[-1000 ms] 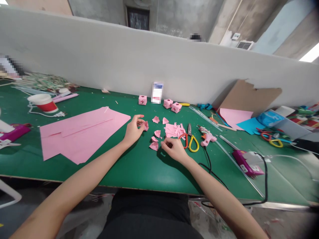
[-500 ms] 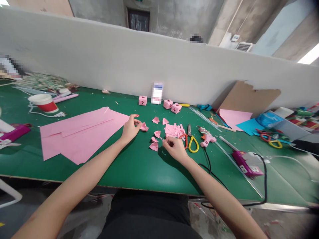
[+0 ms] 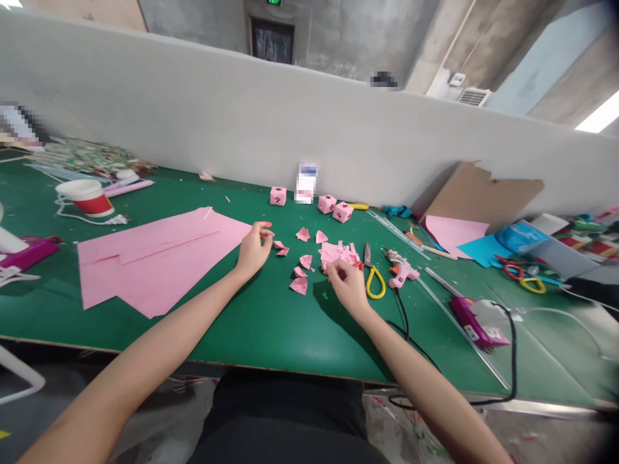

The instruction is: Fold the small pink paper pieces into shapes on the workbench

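My left hand (image 3: 255, 250) rests by the right tip of a large pink paper sheet (image 3: 159, 270), its fingers loosely bent and apart. Just beyond its fingertips, a small folded pink paper piece (image 3: 282, 249) lies on the table. My right hand (image 3: 349, 285) hovers at the near edge of a heap of pink paper strips (image 3: 336, 251). Its thumb and fingers are pinched together, and what they hold, if anything, is hidden. Between the hands lie several more folded paper pieces (image 3: 299, 285). Scissors with red and yellow handles (image 3: 376, 283) are partly behind my right hand.
A pink glue gun (image 3: 403, 274) with a black cord lies right of the scissors, near a purple power strip (image 3: 476, 321). Pink paper cubes (image 3: 278, 196) stand along the grey partition (image 3: 193, 122). At left is a paper cup (image 3: 87, 196); cardboard (image 3: 483, 196) leans at right.
My right hand has moved right, away from the folded pieces towards the strips and scissors. My left hand has come slightly away from the folded piece beside it.
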The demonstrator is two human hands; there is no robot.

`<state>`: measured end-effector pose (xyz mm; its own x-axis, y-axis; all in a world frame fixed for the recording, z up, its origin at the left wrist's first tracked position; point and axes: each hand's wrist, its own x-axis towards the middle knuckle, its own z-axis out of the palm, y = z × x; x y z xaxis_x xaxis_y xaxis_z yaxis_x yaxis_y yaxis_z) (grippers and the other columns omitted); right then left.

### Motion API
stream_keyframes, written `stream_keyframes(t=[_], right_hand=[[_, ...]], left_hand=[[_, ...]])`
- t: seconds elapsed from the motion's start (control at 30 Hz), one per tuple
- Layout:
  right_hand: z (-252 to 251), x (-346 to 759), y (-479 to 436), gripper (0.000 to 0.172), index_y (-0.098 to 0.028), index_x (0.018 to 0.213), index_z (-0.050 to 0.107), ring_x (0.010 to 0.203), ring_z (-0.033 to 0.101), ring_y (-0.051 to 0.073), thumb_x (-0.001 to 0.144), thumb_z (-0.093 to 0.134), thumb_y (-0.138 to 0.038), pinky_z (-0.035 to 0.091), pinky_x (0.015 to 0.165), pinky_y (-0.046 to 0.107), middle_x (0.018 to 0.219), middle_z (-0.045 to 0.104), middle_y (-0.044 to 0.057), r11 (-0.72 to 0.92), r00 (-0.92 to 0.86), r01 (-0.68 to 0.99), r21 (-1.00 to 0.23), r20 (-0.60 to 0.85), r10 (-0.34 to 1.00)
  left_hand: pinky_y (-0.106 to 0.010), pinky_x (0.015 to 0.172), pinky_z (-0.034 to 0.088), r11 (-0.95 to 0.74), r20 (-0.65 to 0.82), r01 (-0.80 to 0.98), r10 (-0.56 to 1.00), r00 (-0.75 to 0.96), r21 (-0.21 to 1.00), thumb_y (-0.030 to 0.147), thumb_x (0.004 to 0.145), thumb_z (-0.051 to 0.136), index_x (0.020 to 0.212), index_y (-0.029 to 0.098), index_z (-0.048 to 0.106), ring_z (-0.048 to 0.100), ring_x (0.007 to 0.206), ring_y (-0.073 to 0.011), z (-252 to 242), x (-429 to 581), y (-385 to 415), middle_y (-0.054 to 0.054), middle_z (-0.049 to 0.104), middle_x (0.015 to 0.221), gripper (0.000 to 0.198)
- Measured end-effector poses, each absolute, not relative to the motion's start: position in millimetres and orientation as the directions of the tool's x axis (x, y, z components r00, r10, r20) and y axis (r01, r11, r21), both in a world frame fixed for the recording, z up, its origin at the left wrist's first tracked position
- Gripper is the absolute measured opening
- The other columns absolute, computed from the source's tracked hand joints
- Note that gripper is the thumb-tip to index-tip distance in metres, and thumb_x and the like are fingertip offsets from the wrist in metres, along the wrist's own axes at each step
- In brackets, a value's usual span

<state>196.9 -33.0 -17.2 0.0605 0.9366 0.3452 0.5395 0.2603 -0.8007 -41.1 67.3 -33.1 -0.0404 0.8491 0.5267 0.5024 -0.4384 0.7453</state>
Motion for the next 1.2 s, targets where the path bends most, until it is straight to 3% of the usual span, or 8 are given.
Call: stream_keyframes(t=[0.27, 0.37, 0.57, 0.7, 0.77, 0.87, 1.0, 1.2], right_hand=[[5, 207, -32, 0.029, -0.019, 0.102, 0.06, 0.066, 0.058, 0.015, 0.087, 0.053, -0.043, 0.043, 0.054, 0.025, 0.083, 0.063, 0.004, 0.274, 0.213, 0.365, -0.89, 0.366, 0.906], [20, 214, -30, 0.028, -0.019, 0.104, 0.059, 0.075, 0.06, 0.017, 0.085, 0.055, -0.039, 0.046, 0.057, 0.026, 0.094, 0.064, 0.007, 0.306, 0.211, 0.406, -0.861, 0.414, 0.886], [31, 222, 7, 0.021, -0.019, 0.099, 0.063, 0.083, 0.063, 0.019, 0.083, 0.055, -0.029, 0.048, 0.068, 0.029, 0.095, 0.069, 0.006, 0.279, 0.06, 0.659, -0.699, 0.418, 0.907], [22, 202, 56, 0.017, -0.019, 0.095, 0.067, 0.089, 0.064, 0.019, 0.085, 0.055, -0.027, 0.047, 0.08, 0.032, 0.1, 0.071, 0.006, 0.191, -0.034, 0.783, -0.592, 0.266, 0.963], [17, 186, 76, 0.024, -0.018, 0.107, 0.066, 0.102, 0.059, 0.022, 0.086, 0.057, -0.027, 0.044, 0.089, 0.035, 0.11, 0.068, 0.008, 0.187, -0.072, 0.857, -0.481, 0.247, 0.966], [10, 165, 96, 0.036, -0.018, 0.117, 0.065, 0.122, 0.043, 0.032, 0.089, 0.057, -0.039, 0.037, 0.096, 0.044, 0.128, 0.057, 0.014, 0.12, -0.038, 0.949, -0.292, 0.27, 0.962], [2, 157, 106, 0.025, -0.022, 0.104, 0.072, 0.124, 0.034, 0.035, 0.089, 0.056, -0.035, 0.033, 0.095, 0.048, 0.128, 0.052, 0.013, 0.061, -0.01, 0.973, -0.221, 0.225, 0.974], [-4, 165, 101, 0.019, -0.022, 0.089, 0.071, 0.121, 0.034, 0.033, 0.088, 0.054, -0.031, 0.035, 0.091, 0.045, 0.125, 0.056, 0.009, 0.097, 0.005, 0.949, -0.299, 0.322, 0.947]], left_hand=[[-0.035, 0.088, 0.05, -0.528, 0.586, 0.467, 0.81, 0.028, 0.709, 0.014, 0.087, 0.05, 0.109, 0.018, 0.055, 0.067, 0.089, -0.018, -25, -27, 44, -0.005, 0.07, 0.094, 0.023], [-0.035, 0.088, 0.05, -0.559, 0.602, 0.496, 0.794, 0.087, 0.665, 0.013, 0.088, 0.049, 0.107, 0.019, 0.057, 0.066, 0.092, -0.0184, -22, -22, 36, -0.004, 0.07, 0.096, 0.022], [-0.037, 0.087, 0.051, -0.583, 0.607, 0.51, 0.782, 0.142, 0.632, 0.012, 0.088, 0.049, 0.104, 0.019, 0.059, 0.066, 0.093, -0.0199, -23, -20, 32, -0.005, 0.069, 0.099, 0.021], [-0.036, 0.086, 0.051, -0.6, 0.622, 0.518, 0.767, 0.158, 0.609, 0.012, 0.088, 0.049, 0.101, 0.019, 0.06, 0.066, 0.093, -0.0196, -24, -19, 32, -0.005, 0.069, 0.1, 0.018], [-0.035, 0.086, 0.051, -0.613, 0.637, 0.525, 0.753, 0.164, 0.59, 0.012, 0.089, 0.049, 0.099, 0.019, 0.061, 0.066, 0.094, -0.0194, -23, -19, 31, -0.005, 0.07, 0.1, 0.017], [-0.036, 0.087, 0.051, -0.623, 0.651, 0.543, 0.739, 0.173, 0.563, 0.014, 0.09, 0.049, 0.098, 0.019, 0.061, 0.065, 0.096, -0.0198, -23, -19, 31, -0.006, 0.07, 0.1, 0.015], [-0.036, 0.087, 0.05, -0.628, 0.654, 0.548, 0.734, 0.182, 0.552, 0.015, 0.091, 0.049, 0.098, 0.019, 0.061, 0.065, 0.096, -0.0202, -24, -19, 32, -0.006, 0.07, 0.1, 0.015], [-0.037, 0.087, 0.05, -0.609, 0.637, 0.552, 0.751, 0.172, 0.57, 0.012, 0.089, 0.049, 0.105, 0.019, 0.059, 0.064, 0.093, -0.02, -23, -19, 31, -0.005, 0.07, 0.097, 0.02]])
